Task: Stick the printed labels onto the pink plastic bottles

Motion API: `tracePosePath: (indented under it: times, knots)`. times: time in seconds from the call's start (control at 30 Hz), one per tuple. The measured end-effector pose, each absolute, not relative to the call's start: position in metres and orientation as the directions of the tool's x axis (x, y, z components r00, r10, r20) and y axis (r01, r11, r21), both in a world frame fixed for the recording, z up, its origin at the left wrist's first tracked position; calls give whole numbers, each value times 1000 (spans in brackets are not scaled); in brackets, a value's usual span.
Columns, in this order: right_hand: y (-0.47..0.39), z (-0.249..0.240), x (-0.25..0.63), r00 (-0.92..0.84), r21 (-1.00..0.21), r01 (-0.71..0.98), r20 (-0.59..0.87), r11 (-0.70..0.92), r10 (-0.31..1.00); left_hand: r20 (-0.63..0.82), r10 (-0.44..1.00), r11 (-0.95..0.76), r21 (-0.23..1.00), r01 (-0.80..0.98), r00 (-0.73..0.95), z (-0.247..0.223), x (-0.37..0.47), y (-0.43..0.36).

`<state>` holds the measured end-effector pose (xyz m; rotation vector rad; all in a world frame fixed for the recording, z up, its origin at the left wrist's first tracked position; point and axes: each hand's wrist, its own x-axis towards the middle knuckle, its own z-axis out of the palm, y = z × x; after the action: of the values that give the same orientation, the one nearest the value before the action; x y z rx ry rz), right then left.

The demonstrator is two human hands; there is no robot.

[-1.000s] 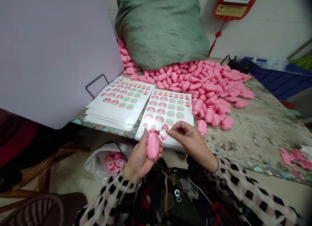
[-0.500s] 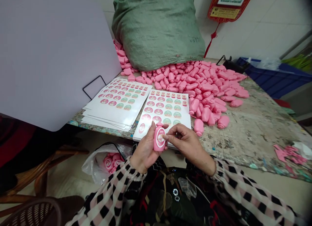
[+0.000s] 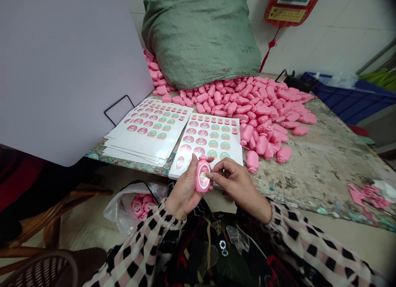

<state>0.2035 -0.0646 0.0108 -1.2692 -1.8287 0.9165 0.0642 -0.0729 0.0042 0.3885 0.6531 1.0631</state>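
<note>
A small pink bottle (image 3: 203,177) with an oval pink and white label stands upright in my left hand (image 3: 185,191), whose fingers wrap round it. My right hand (image 3: 239,186) is at its right side, thumb touching the label and fingers curled; whether anything is between the fingertips is too small to tell. Just beyond my hands lies a sheet of round and oval stickers (image 3: 208,132), pink and green. Another stack of sticker sheets (image 3: 151,130) is to its left. A large heap of pink bottles (image 3: 262,109) without visible labels covers the table behind and to the right.
A green sack (image 3: 201,39) rests at the back of the table (image 3: 328,163). Below the table edge, a plastic bag (image 3: 123,208) holds labelled pink bottles. Pink scraps (image 3: 368,196) lie at right; a blue crate (image 3: 346,99) stands beyond. A pale panel (image 3: 68,72) fills the left.
My right thumb still touches the label, with only a very slight shift of the hand. The bottle has turned or moved slightly in my left hand.
</note>
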Motion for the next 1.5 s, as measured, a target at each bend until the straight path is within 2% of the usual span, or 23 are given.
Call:
tracePosePath:
  times: [0.17, 0.3, 0.5, 0.6, 0.67, 0.77, 0.87, 0.97, 1.03, 1.1, 1.17, 1.27, 1.4, 1.5]
  knots:
    - [-64, 8, 207, -251, -844, 474, 143, 250, 957, -284, 914, 406, 636, -656, 290, 5, 63, -76]
    - [-66, 9, 208, -261, -830, 496, 135, 253, 956, -316, 893, 447, 715, -538, 322, 7, 58, -81]
    - [-62, 13, 220, -387, -793, 549, 40, 265, 921, -340, 853, 500, 747, -437, 396, 7, 48, -85]
    - [-54, 15, 230, -290, -750, 610, 86, 254, 953, -343, 847, 514, 724, -460, 406, 6, 47, -85]
    - [-52, 16, 232, -219, -771, 596, 115, 226, 969, -343, 843, 523, 699, -488, 414, 6, 51, -85]
    - [-58, 15, 221, -202, -803, 555, 125, 219, 971, -319, 844, 522, 671, -527, 430, 5, 62, -86]
    - [-65, 9, 210, -213, -838, 510, 97, 195, 972, -323, 830, 531, 706, -468, 454, 4, 72, -89]
    - [-60, 0, 219, -189, -823, 529, 125, 208, 974, -355, 852, 493, 792, -360, 384, 1, 67, -94]
    - [-52, -5, 236, -174, -737, 635, 157, 233, 972, -356, 890, 436, 847, -303, 284, -4, 54, -99]
    - [-46, -7, 258, -136, -571, 793, 170, 210, 976, -360, 918, 393, 882, -261, 165, -11, 35, -106]
    - [-43, -9, 277, -42, -358, 928, 171, 102, 984, -384, 923, 377, 896, -234, 14, -22, 13, -115]
    - [-45, -14, 291, 71, -119, 991, 134, -55, 988, -420, 889, 396, 906, -150, -184, -43, -23, -132]
    - [-49, -24, 292, 102, -40, 994, 47, -100, 994, -457, 799, 541, 830, 134, -390, -78, -68, -152]
    - [-50, -25, 295, 124, -57, 991, 29, -122, 992, -341, 813, 560, 679, 474, -471, -97, -90, -160]
